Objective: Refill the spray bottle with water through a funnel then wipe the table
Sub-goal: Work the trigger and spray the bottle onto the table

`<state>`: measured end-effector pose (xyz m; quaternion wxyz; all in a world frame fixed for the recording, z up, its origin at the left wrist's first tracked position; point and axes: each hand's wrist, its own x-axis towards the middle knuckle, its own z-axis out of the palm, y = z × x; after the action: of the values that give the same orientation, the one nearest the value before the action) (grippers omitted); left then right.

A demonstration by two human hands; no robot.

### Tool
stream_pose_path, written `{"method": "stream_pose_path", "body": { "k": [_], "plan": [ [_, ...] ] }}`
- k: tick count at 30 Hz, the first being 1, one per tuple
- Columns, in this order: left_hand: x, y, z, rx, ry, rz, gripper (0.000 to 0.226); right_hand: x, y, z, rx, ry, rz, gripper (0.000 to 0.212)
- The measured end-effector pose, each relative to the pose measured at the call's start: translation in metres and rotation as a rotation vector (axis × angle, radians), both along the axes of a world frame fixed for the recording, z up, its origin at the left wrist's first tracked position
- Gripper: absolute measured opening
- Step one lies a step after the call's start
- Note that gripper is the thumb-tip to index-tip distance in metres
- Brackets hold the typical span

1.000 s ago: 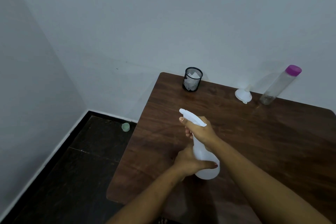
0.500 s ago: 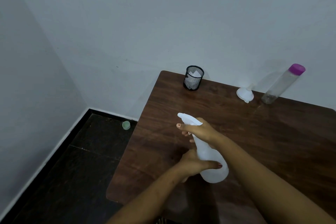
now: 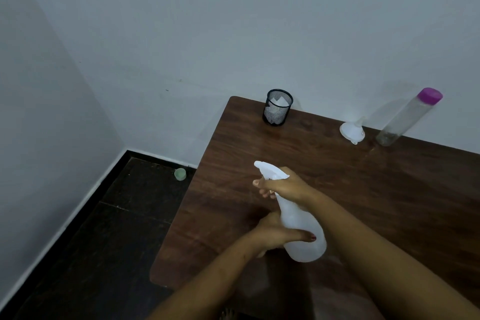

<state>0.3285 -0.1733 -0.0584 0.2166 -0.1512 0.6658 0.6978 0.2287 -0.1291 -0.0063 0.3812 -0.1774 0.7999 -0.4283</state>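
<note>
One white plastic spray bottle point(image 3: 302, 231) was held tilted over the near left part of the dark wooden table point(image 3: 389, 202). The left hand point(image 3: 272, 235) curled round its body, and the right hand point(image 3: 284, 186) gripped its neck under the trigger head. Along the far edge stood one black mesh cup point(image 3: 277, 107), one white funnel point(image 3: 352, 131) and one clear bottle with a purple cap point(image 3: 405, 119).

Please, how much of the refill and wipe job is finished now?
Done: nothing visible yet. In hand: the left hand holds the spray bottle by its body and the right hand grips its spray head, which is on. Left: take the funnel and the purple-capped bottle from the far edge, fill, then wipe the table.
</note>
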Motion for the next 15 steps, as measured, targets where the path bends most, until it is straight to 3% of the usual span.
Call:
{"method": "stream_pose_path", "body": {
  "k": [4,10,15],
  "plan": [
    [-0.004,-0.006,0.001,-0.042,-0.002,-0.044,0.072,0.007,-0.004,-0.011,0.044,0.122,-0.207,0.049],
    [-0.004,-0.003,0.002,0.04,-0.048,-0.038,0.062,-0.005,-0.001,0.005,0.062,-0.053,0.065,0.056],
    [-0.008,-0.005,0.004,0.004,-0.019,-0.071,0.069,0.001,0.0,-0.008,0.094,0.137,-0.139,0.052]
  ]
}}
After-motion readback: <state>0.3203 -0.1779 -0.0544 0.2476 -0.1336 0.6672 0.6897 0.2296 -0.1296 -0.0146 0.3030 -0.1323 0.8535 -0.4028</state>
